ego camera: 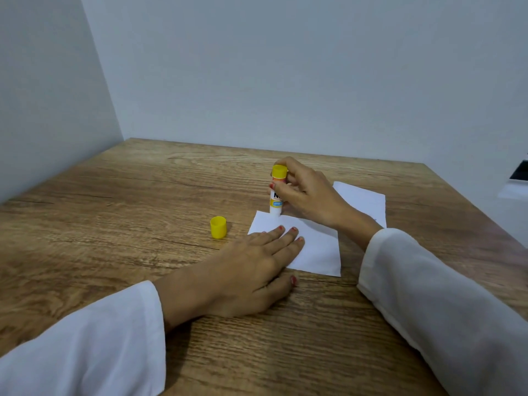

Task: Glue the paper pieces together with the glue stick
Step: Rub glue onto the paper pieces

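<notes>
The right hand (307, 192) curls its fingers round the glue stick (277, 195), holding it upright with its open end down on the far left corner of the near paper (314, 247). The left hand (248, 261) lies flat, fingers straight and together, pressing the paper's near left part onto the table (114, 224).

The likeliest trouble is the paper skidding or creasing: the glue tip sits right at the paper's edge, beyond the left fingertips, so a stroke away from them could lift or buckle that corner. A stroke running off the edge would smear glue onto the wood. Pulling the stick toward the left fingertips risks glue on the nails.

The second paper (363, 201) lies behind the right wrist, partly hidden, just beyond the near sheet; the sleeve could drag it. The cap (218, 227) stands left of the left fingertips, apart from the paper, out of the stroke's path. To the right of the stick the sheet is bare, giving room to spread glue.
</notes>
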